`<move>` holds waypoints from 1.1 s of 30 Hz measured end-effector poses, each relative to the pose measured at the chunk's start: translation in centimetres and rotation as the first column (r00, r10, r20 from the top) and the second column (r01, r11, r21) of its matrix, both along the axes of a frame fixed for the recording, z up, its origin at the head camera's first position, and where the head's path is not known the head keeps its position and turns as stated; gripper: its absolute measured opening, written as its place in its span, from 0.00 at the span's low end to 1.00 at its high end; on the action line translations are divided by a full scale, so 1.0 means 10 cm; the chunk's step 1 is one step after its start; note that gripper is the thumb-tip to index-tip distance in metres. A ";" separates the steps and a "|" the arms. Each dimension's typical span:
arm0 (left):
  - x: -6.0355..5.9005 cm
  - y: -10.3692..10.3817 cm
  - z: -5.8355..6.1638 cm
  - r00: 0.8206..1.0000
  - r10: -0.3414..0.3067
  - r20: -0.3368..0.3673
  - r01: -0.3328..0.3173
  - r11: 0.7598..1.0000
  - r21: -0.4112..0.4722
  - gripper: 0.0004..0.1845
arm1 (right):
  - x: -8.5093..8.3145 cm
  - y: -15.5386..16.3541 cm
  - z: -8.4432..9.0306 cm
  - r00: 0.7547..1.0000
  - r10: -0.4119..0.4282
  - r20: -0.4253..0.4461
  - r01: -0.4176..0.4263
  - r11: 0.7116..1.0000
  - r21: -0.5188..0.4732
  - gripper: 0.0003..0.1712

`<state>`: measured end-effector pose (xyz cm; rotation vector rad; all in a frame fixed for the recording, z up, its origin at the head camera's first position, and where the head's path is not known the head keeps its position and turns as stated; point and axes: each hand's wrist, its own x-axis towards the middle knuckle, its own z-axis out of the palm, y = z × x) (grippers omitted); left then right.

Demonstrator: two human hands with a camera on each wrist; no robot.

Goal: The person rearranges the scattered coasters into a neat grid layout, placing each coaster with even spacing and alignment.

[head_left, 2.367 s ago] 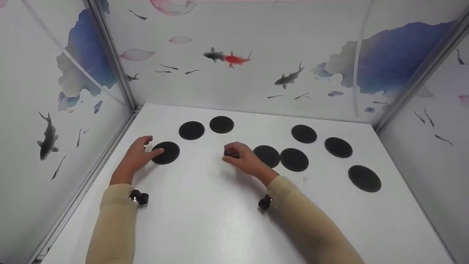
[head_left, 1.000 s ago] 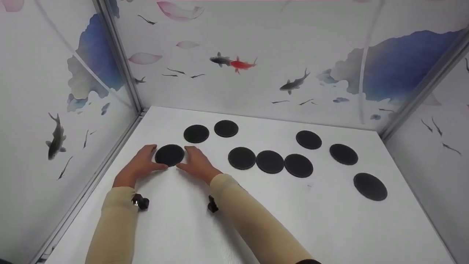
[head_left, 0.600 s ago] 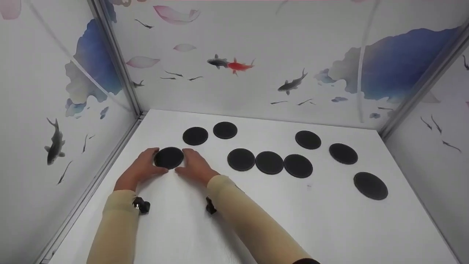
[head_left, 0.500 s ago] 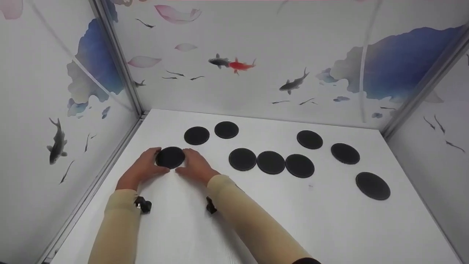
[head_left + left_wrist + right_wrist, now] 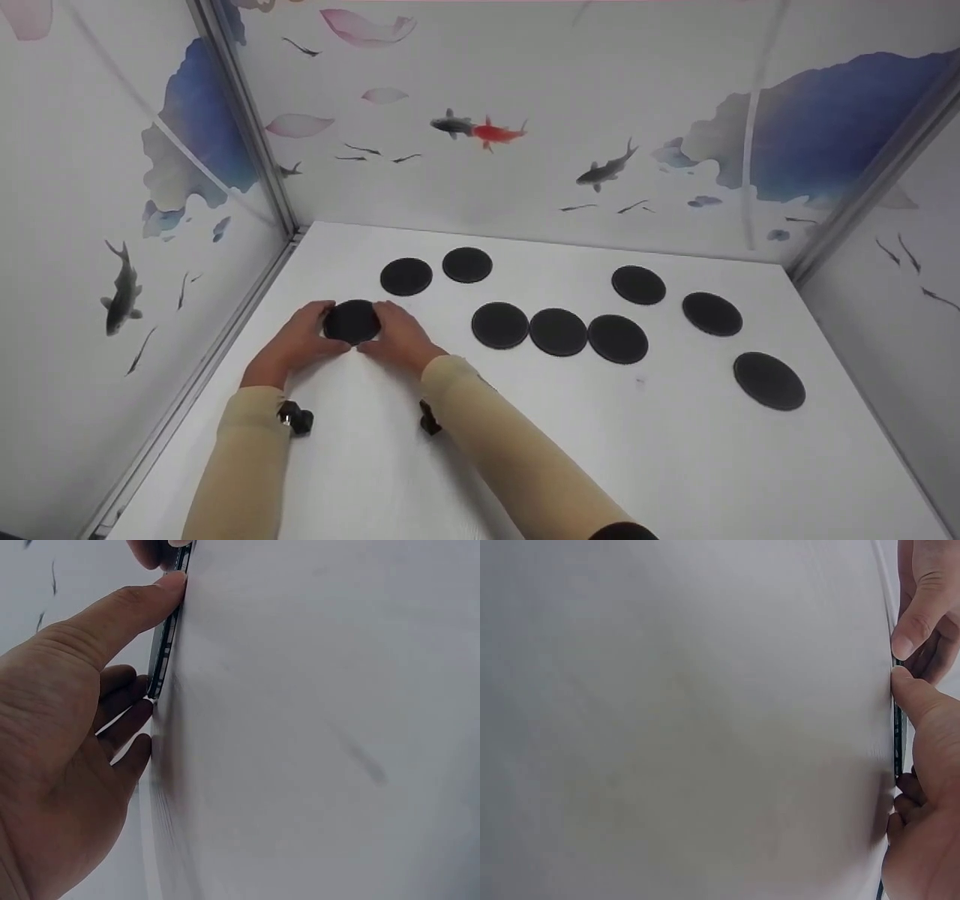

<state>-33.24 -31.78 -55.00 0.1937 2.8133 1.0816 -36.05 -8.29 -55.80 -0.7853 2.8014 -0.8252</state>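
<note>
A thin, round black disc, like a coaster [image 5: 351, 322], lies flat at the left of the white table. My left hand [image 5: 300, 341] grips its left side, thumb at the front edge and fingers round the far left. From the right, my right hand [image 5: 403, 336] holds the same disc, its thumb near the left thumb. In the left wrist view the coaster's dark edge [image 5: 169, 649] shows pale marks, with the left thumb against it. The right wrist view shows both thumbs almost meeting along that coaster edge [image 5: 898, 735].
Two black discs [image 5: 406, 277] lie just behind the hands. A row of three discs [image 5: 558, 331] sits at mid-table, side by side. Three more discs [image 5: 712, 313] are spread at the right. White printed panels [image 5: 525, 180] enclose the table [image 5: 675, 465] on three sides.
My right hand has set a disc at the left end of the middle row, then moved left to the coaster by my left hand. Both hands have since closed in on its edge.
</note>
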 end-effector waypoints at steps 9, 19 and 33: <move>-0.05 0.03 0.00 1.000 -0.008 -0.023 0.008 1.000 -0.024 0.52 | -0.03 0.03 0.01 0.999 -0.004 -0.032 0.001 0.997 -0.083 0.39; -0.07 0.03 -0.02 0.999 -0.002 -0.046 0.000 0.999 -0.041 0.52 | -0.08 0.01 -0.03 1.000 0.000 -0.010 -0.001 0.997 -0.075 0.39; -0.04 0.08 0.07 0.999 0.000 -0.032 -0.001 1.000 -0.009 0.55 | -0.11 0.10 0.07 0.999 -0.003 0.036 0.007 0.992 -0.124 0.43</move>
